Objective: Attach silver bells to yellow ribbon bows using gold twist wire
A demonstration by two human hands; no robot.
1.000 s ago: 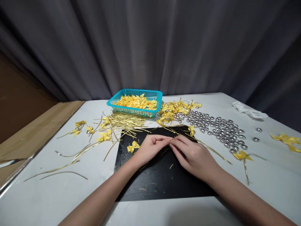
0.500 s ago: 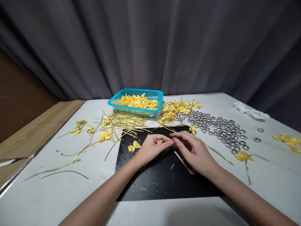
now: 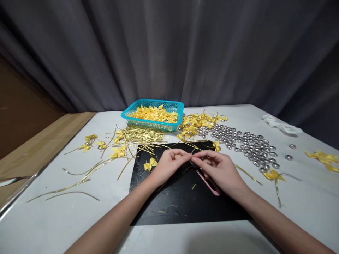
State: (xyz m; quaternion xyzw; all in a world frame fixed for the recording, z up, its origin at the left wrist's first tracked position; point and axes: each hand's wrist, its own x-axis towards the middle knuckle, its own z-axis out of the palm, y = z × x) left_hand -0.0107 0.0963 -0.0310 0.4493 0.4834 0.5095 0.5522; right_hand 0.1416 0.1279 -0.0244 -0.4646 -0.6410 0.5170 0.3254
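1. A white table (image 3: 79, 225) fills the foreground, backed by a grey curtain (image 3: 159, 53), with brown cardboard (image 3: 47, 137) along its left side.
2. A black mat (image 3: 185, 211), scattered with small scraps, lies on the table under both hands.
3. Beyond the mat are a turquoise basket (image 3: 182, 107) of yellow bows (image 3: 155, 113) and, just in front of it, a heap of gold ties (image 3: 143, 137); silver beads (image 3: 254, 148) spread to the right.
4. The left hand (image 3: 168, 165) pinches thumb against forefinger; whether anything sits between them cannot be told.
5. The right hand (image 3: 224, 171) holds a pink-handled tool (image 3: 208, 183), which slants below its palm over the mat, its upper end near the meeting fingertips of both hands.
6. One yellow bow (image 3: 150, 164) lies on the mat, just beside the left hand.
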